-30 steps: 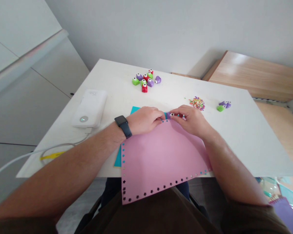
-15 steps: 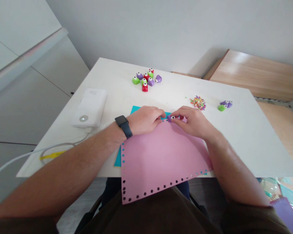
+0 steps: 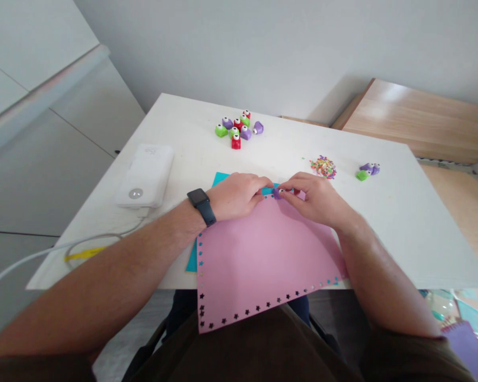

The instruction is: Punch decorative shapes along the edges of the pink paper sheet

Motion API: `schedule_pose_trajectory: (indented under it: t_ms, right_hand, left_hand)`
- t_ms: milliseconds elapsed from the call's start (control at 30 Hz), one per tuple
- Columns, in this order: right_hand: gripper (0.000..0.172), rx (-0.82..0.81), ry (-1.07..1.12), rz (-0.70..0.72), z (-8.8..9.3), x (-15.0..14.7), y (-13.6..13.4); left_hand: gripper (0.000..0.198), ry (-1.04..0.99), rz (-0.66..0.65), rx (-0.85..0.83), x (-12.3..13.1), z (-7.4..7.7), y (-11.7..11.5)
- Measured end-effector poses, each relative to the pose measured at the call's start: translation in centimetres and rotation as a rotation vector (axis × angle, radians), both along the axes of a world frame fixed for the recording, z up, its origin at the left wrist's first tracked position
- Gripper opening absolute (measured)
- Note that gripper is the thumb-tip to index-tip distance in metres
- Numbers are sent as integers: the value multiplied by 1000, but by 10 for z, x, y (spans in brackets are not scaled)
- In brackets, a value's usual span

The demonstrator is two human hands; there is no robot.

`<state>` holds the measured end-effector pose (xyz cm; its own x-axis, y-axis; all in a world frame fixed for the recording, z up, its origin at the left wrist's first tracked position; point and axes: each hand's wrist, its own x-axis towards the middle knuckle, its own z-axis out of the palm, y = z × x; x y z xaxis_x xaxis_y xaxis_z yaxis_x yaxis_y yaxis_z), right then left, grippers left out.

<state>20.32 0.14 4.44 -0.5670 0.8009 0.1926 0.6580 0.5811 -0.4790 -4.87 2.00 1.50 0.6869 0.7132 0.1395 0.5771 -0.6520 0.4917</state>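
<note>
A pink sheet of paper (image 3: 258, 254) lies before me, its near part hanging past the table edge, with small star-shaped holes along its left and near edges. My right hand (image 3: 316, 199) grips a small purple craft punch (image 3: 278, 193) with a white knob, set at the sheet's far edge. Something red shows under the right fingers, too covered to name. My left hand (image 3: 242, 195), with a dark watch on its wrist, pinches the far edge just left of the punch. Beneath the pink sheet is a teal sheet (image 3: 220, 178), mostly covered.
Several red, green and purple punches (image 3: 236, 141) stand at the back of the white table (image 3: 390, 228). Colourful paper bits (image 3: 324, 167) lie in a pile, with more punches (image 3: 368, 168) to the right. A white power bank (image 3: 146, 176) with a cable is at left.
My left forefinger has moved slightly right, closer to the punch. The right thumb now covers more of the punch's white knob. The paper has barely moved.
</note>
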Motion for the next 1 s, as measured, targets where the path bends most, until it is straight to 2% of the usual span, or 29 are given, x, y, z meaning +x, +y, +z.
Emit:
schedule_pose_trajectory:
  t_ms: [133,667,1000]
  right_hand:
    - [21,23,12,0,-1,0,0]
    - [17,24,32,-7,-2,0,0]
    - [17,167,53,75,-4,1,-1]
  left_hand:
    - [40,36,-7,33,-1,-1,0]
    - [41,51,-7,43,-1,-3,0]
    - [39,34,-3,59,-1,-5,0]
